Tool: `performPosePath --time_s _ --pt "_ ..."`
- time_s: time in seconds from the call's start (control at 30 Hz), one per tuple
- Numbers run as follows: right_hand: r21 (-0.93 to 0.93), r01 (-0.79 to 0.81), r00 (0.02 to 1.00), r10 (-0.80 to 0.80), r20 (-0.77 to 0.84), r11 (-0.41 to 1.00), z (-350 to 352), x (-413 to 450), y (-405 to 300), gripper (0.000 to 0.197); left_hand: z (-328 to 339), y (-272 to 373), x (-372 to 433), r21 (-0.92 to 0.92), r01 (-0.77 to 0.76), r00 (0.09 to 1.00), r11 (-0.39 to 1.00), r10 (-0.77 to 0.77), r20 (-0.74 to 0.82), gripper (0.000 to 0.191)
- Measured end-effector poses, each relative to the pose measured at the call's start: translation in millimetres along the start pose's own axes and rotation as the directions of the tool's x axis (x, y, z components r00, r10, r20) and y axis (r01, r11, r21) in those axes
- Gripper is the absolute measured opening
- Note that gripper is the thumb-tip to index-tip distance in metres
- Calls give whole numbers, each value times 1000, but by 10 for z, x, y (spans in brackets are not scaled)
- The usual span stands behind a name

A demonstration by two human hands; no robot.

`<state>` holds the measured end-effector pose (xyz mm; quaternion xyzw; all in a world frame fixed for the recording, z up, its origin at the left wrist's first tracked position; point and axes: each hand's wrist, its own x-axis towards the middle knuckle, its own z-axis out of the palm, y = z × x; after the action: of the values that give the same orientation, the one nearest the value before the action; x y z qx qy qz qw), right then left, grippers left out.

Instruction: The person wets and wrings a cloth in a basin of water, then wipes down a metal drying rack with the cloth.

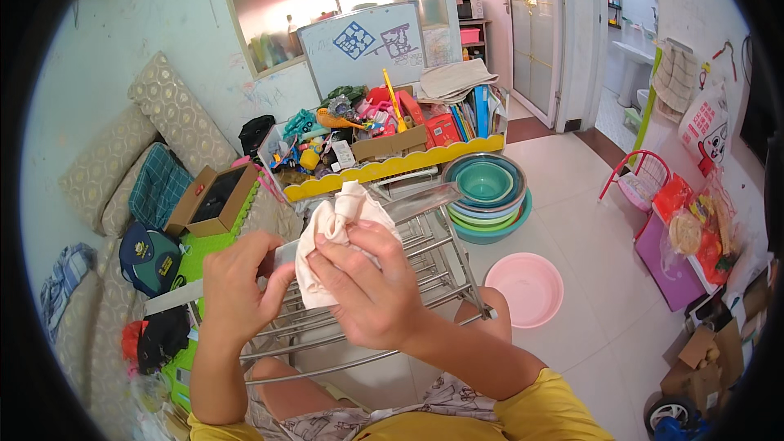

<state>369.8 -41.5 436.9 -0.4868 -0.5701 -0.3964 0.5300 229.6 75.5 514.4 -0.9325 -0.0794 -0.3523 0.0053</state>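
A metal rack (429, 239) with several tubular bars and flat side strips lies across my lap. My right hand (370, 285) presses a bunched cream cloth (352, 211) around one of its flat strips, fingers over the fabric. To the left of the cloth, my left hand (245, 282) grips the same flat metal strip, thumb on the near side. The cloth hides the part of the strip beneath it. Part of the rack is hidden behind my hands and forearms.
A pink plastic basin (525, 290) stands on the tiled floor to the right, below stacked basins (484, 184). Ahead is a toy-filled bin with a yellow scalloped edge (398, 165). A cardboard box (214, 202) sits on the left sofa; a red chair (637, 171) stands at right.
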Motion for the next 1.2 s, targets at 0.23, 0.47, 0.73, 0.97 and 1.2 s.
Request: performPosePath --time_s 0.23,0.47,0.73,0.97,1.2 --pt "-22 -63 997 63 -35 998 -176 -70 175 38 -31 79 -22 -30 51 998 998 -50 27 26" --pt "96 -187 932 207 -296 978 -296 -322 678 26 13 92 -4 -100 108 994 989 -105 32 28" --pt "719 -300 582 717 -383 627 -19 -675 1000 31 -9 84 -31 -90 84 996 992 -84 6 28" --pt "894 -341 360 919 -159 289 72 -988 1334 32 -14 95 -52 -75 87 996 993 -85 27 28" --pt "720 -644 313 948 -61 259 99 -1121 1467 32 -10 161 -107 -77 125 989 989 -118 90 36"
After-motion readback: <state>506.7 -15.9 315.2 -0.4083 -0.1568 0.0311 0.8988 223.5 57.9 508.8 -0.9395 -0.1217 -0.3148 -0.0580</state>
